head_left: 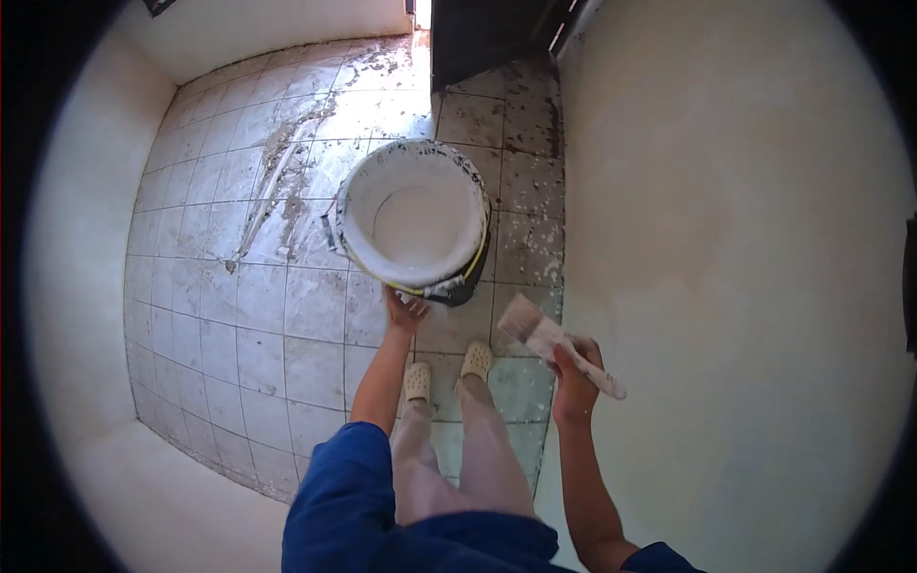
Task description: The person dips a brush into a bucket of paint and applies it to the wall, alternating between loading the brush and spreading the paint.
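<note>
Cream-toned wall (81, 239), at your far left, curving with the lens edge. Next, tiled floor (210, 286), pale squares with dark joints, dirt streaks and scattered white flecks. Blue sleeve (349, 463) on your left arm, ending near the elbow. Left hand (406, 310), bare, reaching to the near side of the bucket, just under its rim; fingers partly spread and loosely bent, some hidden below the bucket, so whether they grip or merely touch cannot be told. Bucket (373, 181), round, dark outside, its rim smeared white and spotted black, ahead of your feet; whether it stands on the tiles or is raised is unclear. Off-white liquid (417, 224) within, well below the rim. Yellow band (406, 289) along the near edge. Two cream clogs (417, 382), perforated, on your feet, below the bucket. Dark door (487, 43), beyond, with bright light at its left edge. Paintbrush (549, 336), flat, paint-coated, apart from the bucket on its right, bristles pointing up and left. Right hand (578, 377), closed around the paintbrush's handle, whose tip projects past the palm. Last, pale right wall (726, 267), faintly blotched.
</note>
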Demonstrator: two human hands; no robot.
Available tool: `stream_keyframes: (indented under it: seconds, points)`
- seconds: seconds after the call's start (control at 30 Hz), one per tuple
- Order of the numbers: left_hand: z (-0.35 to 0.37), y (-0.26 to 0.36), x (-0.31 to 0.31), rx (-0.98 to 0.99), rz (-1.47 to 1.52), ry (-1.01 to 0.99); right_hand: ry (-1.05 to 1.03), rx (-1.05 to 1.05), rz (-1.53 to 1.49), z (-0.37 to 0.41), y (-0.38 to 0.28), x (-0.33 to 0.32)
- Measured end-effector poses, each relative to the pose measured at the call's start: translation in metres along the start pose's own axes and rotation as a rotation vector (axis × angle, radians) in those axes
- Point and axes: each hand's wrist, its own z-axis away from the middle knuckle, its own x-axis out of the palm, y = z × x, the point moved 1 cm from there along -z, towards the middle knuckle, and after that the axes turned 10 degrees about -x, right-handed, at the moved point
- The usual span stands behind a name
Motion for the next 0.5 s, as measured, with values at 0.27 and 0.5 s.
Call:
stream_keyframes:
  seconds: [0.27,0.5]
  points:
    - [-0.129,0.011,0.012,0.114,0.123,-0.235,-0.57,-0.687,0.294,-0.149,0.105,0.12]
    - [-0.097,-0.051,0.005,0.08,0.187,-0.225,-0.943,-0.725,0.497,-0.152,0.126,0.133]
